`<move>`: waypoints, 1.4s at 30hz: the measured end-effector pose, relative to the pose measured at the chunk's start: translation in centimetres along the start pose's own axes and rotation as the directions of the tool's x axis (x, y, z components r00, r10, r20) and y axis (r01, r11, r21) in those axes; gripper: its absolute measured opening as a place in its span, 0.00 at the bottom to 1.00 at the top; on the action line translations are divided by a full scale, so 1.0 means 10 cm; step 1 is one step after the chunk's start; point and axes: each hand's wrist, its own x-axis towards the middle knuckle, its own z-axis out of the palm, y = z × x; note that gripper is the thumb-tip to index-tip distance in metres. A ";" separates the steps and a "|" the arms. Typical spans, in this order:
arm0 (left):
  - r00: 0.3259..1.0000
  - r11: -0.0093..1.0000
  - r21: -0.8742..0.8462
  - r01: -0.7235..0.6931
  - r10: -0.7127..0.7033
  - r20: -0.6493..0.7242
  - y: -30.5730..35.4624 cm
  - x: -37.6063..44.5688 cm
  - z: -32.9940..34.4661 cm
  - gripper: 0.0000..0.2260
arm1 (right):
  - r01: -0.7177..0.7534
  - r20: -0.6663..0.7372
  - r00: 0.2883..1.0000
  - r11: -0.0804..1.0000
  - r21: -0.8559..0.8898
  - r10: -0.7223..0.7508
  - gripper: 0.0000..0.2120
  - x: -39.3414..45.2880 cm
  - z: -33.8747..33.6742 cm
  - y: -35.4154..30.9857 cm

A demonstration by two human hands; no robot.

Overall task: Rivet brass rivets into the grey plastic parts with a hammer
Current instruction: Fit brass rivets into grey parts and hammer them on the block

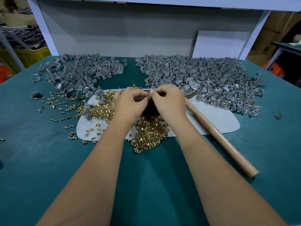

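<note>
A teal-covered workbench (48,160) is seen beneath a white shelf frame, with a pale grey mat (219,121) laid across its middle. At the far right a large heap of grey plastic parts (203,77) is spread, many showing a brass glint, so it is judged to be the finished pile; a smaller heap (81,70) at the far left is judged to be unworked stock. Brass rivets (149,132) are strewn over the mat and the cloth near the wrists. The hammer (216,132) is left lying untouched just right of the right hand, handle pointing toward the person, head partly hidden.

Both hands are brought together over a dark block (150,110) at the mat's centre. The left hand (128,103) and the right hand (169,101) are curled, fingertips meeting on one small grey part (149,95), which is pinched between them. Whether a rivet is already seated cannot be told. The step is judged to be loading a rivet into the part; next, the part must be steadied on the block and the hammer taken up.
</note>
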 end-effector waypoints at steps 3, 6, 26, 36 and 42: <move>1.000 0.999 0.045 -0.015 0.015 -0.004 0.00 -0.01 0.00 0.11 | 0.027 -0.034 0.999 0.996 -0.087 -0.030 0.07 0.00 0.05 -0.01; 1.000 0.998 0.059 0.000 0.001 -0.011 0.00 -0.01 0.00 0.08 | 0.034 -0.065 0.997 0.996 -0.084 -0.040 0.07 -0.02 0.08 -0.02; 1.000 1.000 0.012 0.022 -0.021 -0.014 0.00 -0.03 0.01 0.03 | 0.017 -0.045 0.999 0.998 -0.056 -0.019 0.06 -0.02 0.08 -0.02; 1.000 1.000 0.002 0.013 -0.013 -0.007 -0.01 -0.02 0.02 0.05 | 0.066 -0.067 0.995 0.995 -0.081 -0.072 0.05 -0.04 0.08 0.00; 0.999 0.999 0.005 0.034 -0.034 -0.001 -0.01 -0.02 0.03 0.06 | 0.088 -0.082 0.992 0.992 -0.088 -0.095 0.06 -0.05 0.10 0.01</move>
